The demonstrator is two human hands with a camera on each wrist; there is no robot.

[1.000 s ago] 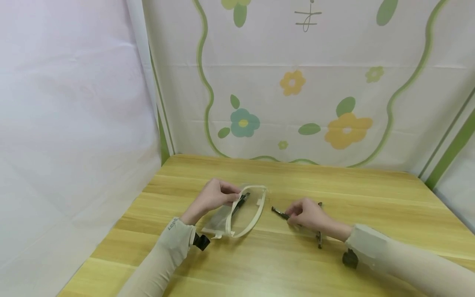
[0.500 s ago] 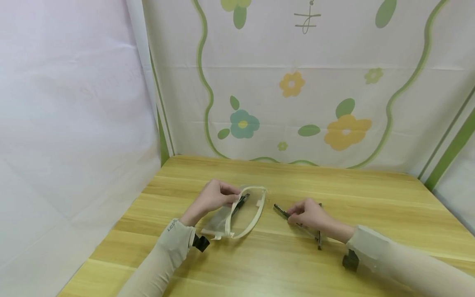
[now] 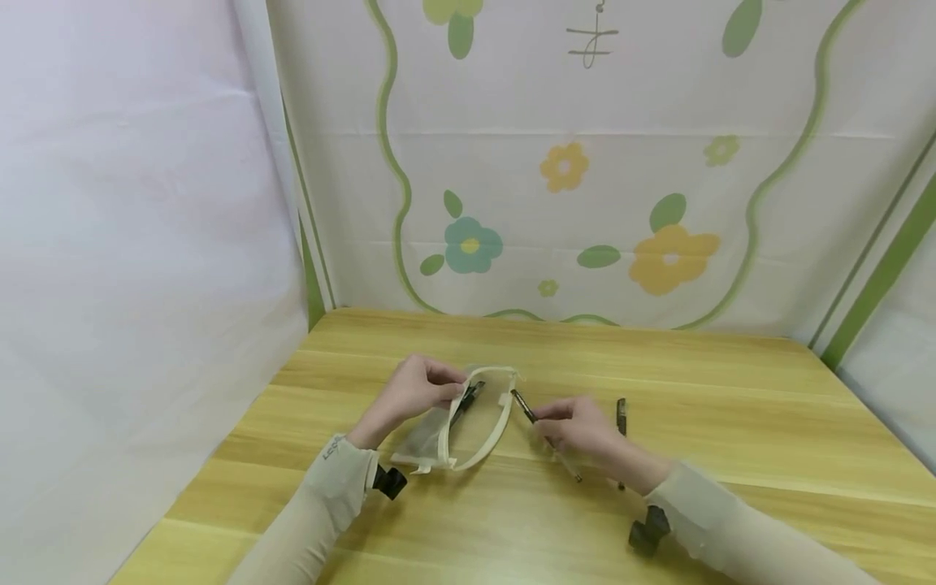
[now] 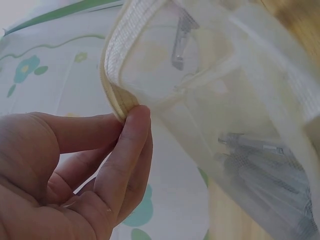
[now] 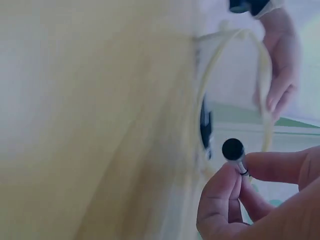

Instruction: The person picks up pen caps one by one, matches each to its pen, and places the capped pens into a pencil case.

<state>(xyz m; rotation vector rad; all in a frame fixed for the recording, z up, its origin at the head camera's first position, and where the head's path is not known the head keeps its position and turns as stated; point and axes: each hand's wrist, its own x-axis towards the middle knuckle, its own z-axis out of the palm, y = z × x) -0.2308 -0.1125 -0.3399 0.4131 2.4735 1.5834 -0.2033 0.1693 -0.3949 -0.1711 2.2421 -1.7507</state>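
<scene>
My left hand (image 3: 415,394) pinches the cream zipper edge of a see-through mesh pouch (image 3: 422,440), whose mouth gapes to the right. Inside it lie several dark pens (image 4: 265,165), seen through the mesh in the left wrist view. Between thumb and fingers my right hand (image 3: 578,431) grips a dark-and-clear pen (image 3: 524,408). This pen slants, its upper left end right at the pouch's rim, its lower end towards the table. From the right wrist view, the pen's round black end (image 5: 233,149) faces the camera, with the open pouch beyond.
Another pen (image 3: 621,417) lies on the wooden table (image 3: 468,536) just behind my right hand, partly hidden by it. A white cloth with printed flowers (image 3: 556,211) hangs along the table's far edge, and a plain white sheet (image 3: 146,284) hangs at the left.
My right hand has moved left with the pen, bringing its end up to the pouch's mouth and uncovering more of the pen on the table. My left hand keeps its pinch on the pouch.
</scene>
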